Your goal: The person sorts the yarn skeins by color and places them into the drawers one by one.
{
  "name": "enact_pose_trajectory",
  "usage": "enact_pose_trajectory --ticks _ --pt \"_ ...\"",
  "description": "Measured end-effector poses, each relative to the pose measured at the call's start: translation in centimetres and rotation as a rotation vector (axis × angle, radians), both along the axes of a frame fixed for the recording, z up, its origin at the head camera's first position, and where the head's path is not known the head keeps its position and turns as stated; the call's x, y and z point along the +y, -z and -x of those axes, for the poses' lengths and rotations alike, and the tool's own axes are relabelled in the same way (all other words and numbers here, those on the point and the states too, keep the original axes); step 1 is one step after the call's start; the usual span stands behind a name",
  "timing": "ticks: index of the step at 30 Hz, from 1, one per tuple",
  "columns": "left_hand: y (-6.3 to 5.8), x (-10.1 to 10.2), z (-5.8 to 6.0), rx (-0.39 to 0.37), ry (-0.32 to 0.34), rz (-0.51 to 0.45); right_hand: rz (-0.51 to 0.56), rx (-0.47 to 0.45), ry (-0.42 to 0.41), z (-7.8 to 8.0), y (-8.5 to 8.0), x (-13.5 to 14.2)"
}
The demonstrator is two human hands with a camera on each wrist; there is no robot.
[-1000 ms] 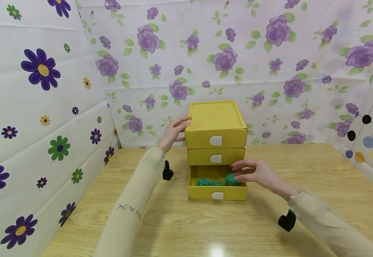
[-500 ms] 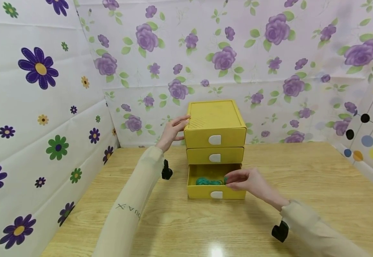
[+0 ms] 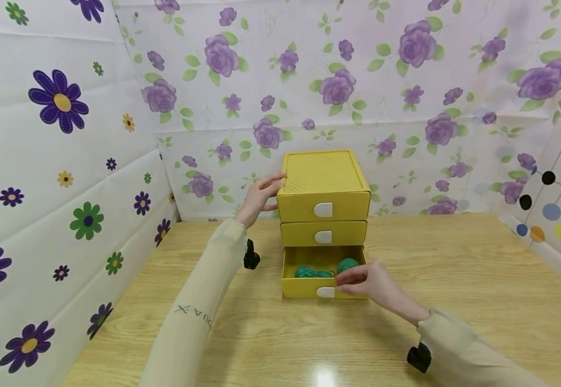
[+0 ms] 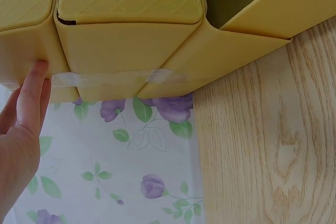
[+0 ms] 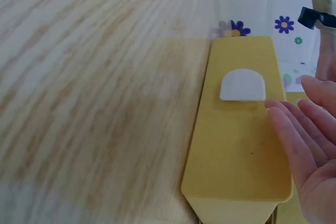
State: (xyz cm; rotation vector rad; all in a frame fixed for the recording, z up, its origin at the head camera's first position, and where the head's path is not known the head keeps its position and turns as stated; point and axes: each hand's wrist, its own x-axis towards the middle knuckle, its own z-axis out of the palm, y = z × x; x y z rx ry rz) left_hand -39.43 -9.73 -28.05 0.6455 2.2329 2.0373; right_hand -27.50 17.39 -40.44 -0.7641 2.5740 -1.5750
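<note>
A yellow chest of drawers (image 3: 326,207) stands on the table with its bottom drawer (image 3: 304,287) pulled out. Inside that drawer lie a green skein of yarn (image 3: 311,272) on the left and a round green ball of yarn (image 3: 347,265) on the right. My left hand (image 3: 260,199) rests against the chest's upper left side; in the left wrist view an extended fingertip (image 4: 38,69) touches the wall. My right hand (image 3: 369,280) is at the bottom drawer's front, holding nothing, its fingers (image 5: 294,135) extended close to the white handle (image 5: 243,85).
The upper two drawers are closed, each with a white tab (image 3: 323,209). Clear tape (image 4: 113,78) crosses the chest's side. The wooden table (image 3: 261,333) meets a flowered cloth backdrop (image 3: 232,129) behind and cloth on both sides.
My right hand reached into the bottom drawer over the ball, then came back out to the drawer's front without it. The ball shows again in the drawer. The left hand stayed put.
</note>
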Motion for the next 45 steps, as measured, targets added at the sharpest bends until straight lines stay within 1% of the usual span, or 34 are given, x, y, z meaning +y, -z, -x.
enact_pose_trajectory --ticks 10,18,25,27,31,39,45 --pt "0.0 0.0 0.1 0.006 0.002 0.009 -0.064 0.048 0.038 -0.3 0.8 -0.5" --pt "0.0 0.0 0.2 0.009 0.002 0.016 -0.07 0.055 0.061 -0.2 1.4 -1.0" --pt "1.4 -0.1 2.2 0.0 -0.015 -0.004 -0.087 0.129 0.101 -0.1 1.7 -1.5" --pt "1.6 -0.1 2.4 0.002 -0.024 -0.003 -0.084 0.138 0.108 0.0 1.7 -1.5" --pt "1.8 -0.1 2.5 0.008 -0.035 0.006 -0.072 0.127 0.11 0.1 1.8 -1.5" --pt "1.8 -0.1 2.4 0.021 -0.038 0.008 -0.06 0.17 0.124 0.6 2.0 -1.6" --pt "1.8 -0.1 2.5 0.016 -0.04 0.013 -0.054 0.138 0.123 1.2 2.0 -1.6"
